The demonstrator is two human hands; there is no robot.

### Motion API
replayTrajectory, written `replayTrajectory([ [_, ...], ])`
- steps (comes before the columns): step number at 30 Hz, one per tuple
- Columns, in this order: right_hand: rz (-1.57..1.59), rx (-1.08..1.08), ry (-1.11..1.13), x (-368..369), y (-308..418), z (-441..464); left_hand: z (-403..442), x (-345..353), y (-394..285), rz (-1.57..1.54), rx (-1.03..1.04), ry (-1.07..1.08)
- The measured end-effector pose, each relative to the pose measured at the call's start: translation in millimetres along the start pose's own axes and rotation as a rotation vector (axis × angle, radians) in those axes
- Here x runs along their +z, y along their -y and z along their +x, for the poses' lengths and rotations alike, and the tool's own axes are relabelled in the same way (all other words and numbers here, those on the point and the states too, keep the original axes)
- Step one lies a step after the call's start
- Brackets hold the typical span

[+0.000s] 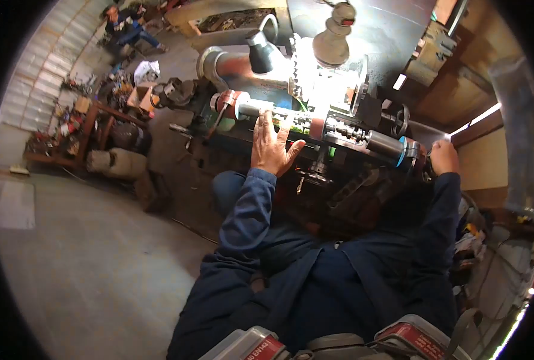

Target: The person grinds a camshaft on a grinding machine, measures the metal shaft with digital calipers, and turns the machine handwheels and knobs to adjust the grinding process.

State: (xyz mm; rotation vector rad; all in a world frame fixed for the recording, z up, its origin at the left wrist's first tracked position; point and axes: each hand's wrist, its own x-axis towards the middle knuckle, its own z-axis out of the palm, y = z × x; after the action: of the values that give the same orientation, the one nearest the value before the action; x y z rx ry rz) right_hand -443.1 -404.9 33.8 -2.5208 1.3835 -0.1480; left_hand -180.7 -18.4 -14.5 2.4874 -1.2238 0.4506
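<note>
My left hand [271, 150] lies with fingers spread over the front of a long metalworking machine. Its fingertips reach the grey cylinder [256, 108] of the left-hand head and the metal shaft [286, 114] beside it; whether they press on it I cannot tell. My right hand [445, 157] is closed at the far right end of the machine, next to the red and blue right-hand head [410, 151]. What its fingers hold is hidden. Between both heads runs a stepped shiny shaft [346, 130], brightly lit, with a reddish block [318, 128] beside it.
A black work lamp [264, 55] hangs over the machine. Below the bed sits a small handwheel [315, 178]; another handwheel [404, 120] stands at right. Scrap and a metal rack [90, 135] lie to the left. A seated person [129, 27] is far back.
</note>
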Motion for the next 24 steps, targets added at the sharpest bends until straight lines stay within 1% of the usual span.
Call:
replayTrajectory([
  [5, 0.106, 0.024, -0.08, 5, -1, -7, 5, -6, -5, -0.002, -0.02, 0.044],
  [8, 0.2, 0.003, -0.216, 10, 1, -24, 8, -9, -7, 0.008, -0.014, 0.062],
  [11, 0.276, -0.015, -0.426, 13, 12, -53, 11, -11, -9, 0.006, -0.016, 0.078],
  [14, 0.446, -0.127, -0.659, 39, 8, -74, 12, -12, -10, 0.018, -0.014, 0.076],
  [15, 0.433, -0.208, -0.751, 49, 5, -79, 13, -12, -10, 0.03, -0.009, 0.071],
  [17, 0.461, -0.235, -0.863, 77, -4, -83, 12, -12, -10, 0.039, -0.002, 0.073],
  [18, 0.474, -0.249, -0.921, 78, -1, -86, 13, -12, -11, 0.037, -0.001, 0.075],
  [21, 0.424, -0.273, -0.759, 54, -2, -84, 14, -15, -13, 0.031, -0.001, 0.073],
  [24, 0.402, -0.165, -0.432, 19, 1, -66, 15, -17, -14, 0.03, -0.005, 0.08],
])
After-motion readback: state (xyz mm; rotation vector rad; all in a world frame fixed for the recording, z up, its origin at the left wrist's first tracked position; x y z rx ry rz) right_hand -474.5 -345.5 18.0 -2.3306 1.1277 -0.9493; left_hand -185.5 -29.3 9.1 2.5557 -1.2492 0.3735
